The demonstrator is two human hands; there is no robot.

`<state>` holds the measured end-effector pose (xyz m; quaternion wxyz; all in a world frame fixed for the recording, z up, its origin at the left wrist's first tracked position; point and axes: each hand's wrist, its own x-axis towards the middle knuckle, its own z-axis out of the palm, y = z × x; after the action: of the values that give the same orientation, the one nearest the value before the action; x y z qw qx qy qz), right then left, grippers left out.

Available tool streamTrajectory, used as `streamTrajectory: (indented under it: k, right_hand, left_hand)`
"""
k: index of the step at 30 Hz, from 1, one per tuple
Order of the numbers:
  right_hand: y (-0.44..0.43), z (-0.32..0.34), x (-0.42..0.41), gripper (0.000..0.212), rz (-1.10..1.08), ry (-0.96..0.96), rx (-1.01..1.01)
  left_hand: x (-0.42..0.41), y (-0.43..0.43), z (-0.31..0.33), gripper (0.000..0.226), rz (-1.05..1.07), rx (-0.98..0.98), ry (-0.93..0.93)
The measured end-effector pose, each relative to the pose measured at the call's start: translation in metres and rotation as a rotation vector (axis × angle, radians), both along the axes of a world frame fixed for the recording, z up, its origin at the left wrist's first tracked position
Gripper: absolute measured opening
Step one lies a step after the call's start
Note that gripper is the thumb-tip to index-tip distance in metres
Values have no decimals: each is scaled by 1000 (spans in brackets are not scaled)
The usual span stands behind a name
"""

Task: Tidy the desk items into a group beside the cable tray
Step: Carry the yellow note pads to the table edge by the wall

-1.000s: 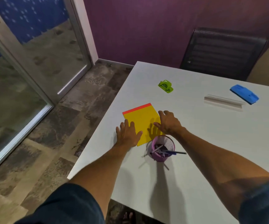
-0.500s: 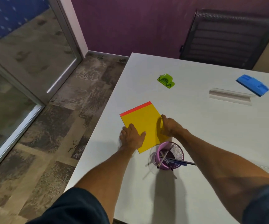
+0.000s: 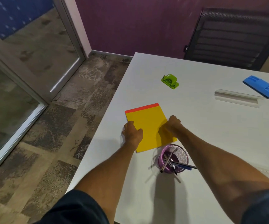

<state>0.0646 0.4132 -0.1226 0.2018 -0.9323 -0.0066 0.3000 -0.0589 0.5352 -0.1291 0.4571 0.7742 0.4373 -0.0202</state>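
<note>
A yellow notepad with a red top strip lies flat near the left edge of the white desk. My left hand curls around its left edge and my right hand around its right edge, both gripping it. Just below the pad stands a purple mesh pen cup with several pens. A green hole punch sits farther back. A clear cable tray lies at the right, with a blue stapler-like item just behind it.
A black mesh chair stands behind the desk against the purple wall. The desk's left edge drops to a patterned floor, with a glass door at far left.
Both hands went from lying flat on the notepad's lower part to curling their fingers around its side edges. The camera view tilted and moved closer.
</note>
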Motion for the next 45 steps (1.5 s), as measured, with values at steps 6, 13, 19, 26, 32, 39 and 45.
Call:
streamTrajectory:
  k: [6, 13, 19, 26, 32, 39, 45]
  right_hand:
    - [6, 12, 5, 15, -207, 12, 275]
    - [0, 61, -7, 26, -340, 55, 604]
    - [-19, 115, -26, 24, -326, 49, 709]
    - [-63, 168, -56, 29, -280, -88, 727]
    - [-113, 202, -91, 33, -259, -175, 687]
    - [-188, 227, -144, 37, -303, -253, 668]
    - [-266, 237, -193, 33, -417, -321, 667]
  left_hand:
    - [-2, 12, 8, 55, 236, -292, -176]
    - [-1, 20, 51, 54, 314, -293, -303]
    - [-12, 7, 103, 60, 315, -243, -270]
    - [-42, -21, 163, 26, 354, -274, -437]
    - [-72, -61, 203, 43, 239, -166, -420]
    - [-108, -124, 232, 45, 84, -144, -385]
    - [-137, -192, 249, 46, -43, -127, -374]
